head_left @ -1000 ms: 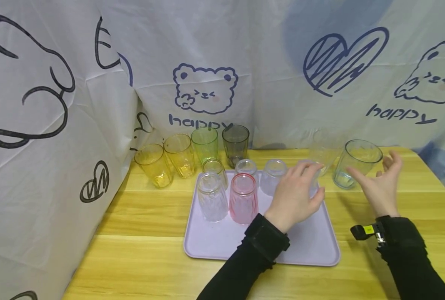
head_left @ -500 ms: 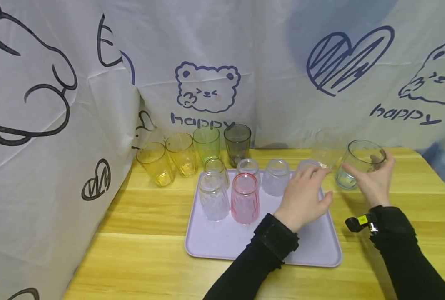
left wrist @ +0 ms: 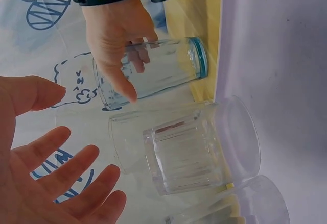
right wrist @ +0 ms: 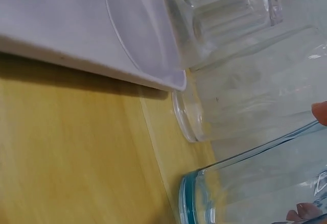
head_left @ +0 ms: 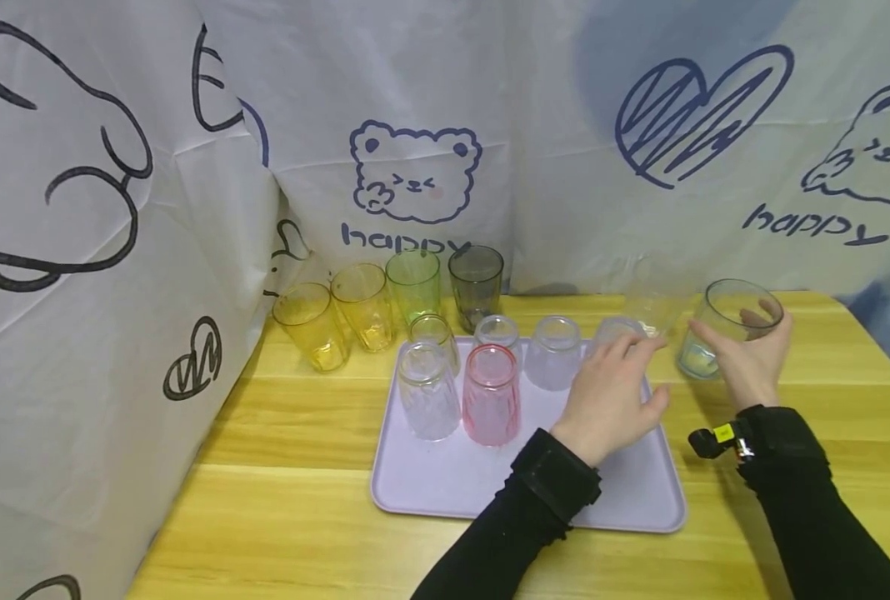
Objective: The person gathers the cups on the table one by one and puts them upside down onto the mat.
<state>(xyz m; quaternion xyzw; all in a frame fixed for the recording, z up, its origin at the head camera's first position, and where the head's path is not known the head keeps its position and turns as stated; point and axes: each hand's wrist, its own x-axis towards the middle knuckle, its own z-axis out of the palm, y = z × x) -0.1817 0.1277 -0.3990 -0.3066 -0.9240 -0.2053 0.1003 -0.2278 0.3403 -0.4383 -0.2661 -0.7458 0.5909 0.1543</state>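
My right hand (head_left: 756, 367) grips an upright bluish glass (head_left: 695, 360) to the right of the tray, thumb on the near side and fingers round the far side. In the left wrist view this glass (left wrist: 168, 66) shows a thick teal base close over the wood. My left hand (head_left: 610, 408) is held over the right part of the lilac tray (head_left: 445, 492), fingers spread and holding nothing. Just beyond its fingertips, an upside-down clear glass (head_left: 616, 328) stands on the tray, partly hidden by the hand.
Other upside-down glasses stand on the tray, among them a pink one (head_left: 492, 400) and a clear one (head_left: 430, 400). Behind it are upright yellow (head_left: 313, 333), green (head_left: 415, 287) and dark grey (head_left: 477, 292) glasses. A clear upright glass (head_left: 649, 304) stands near the back cloth.
My right hand, earlier spread beside the bluish glass, has closed round it, and the glass has shifted slightly right. My left hand has drifted a little to the right, still spread.
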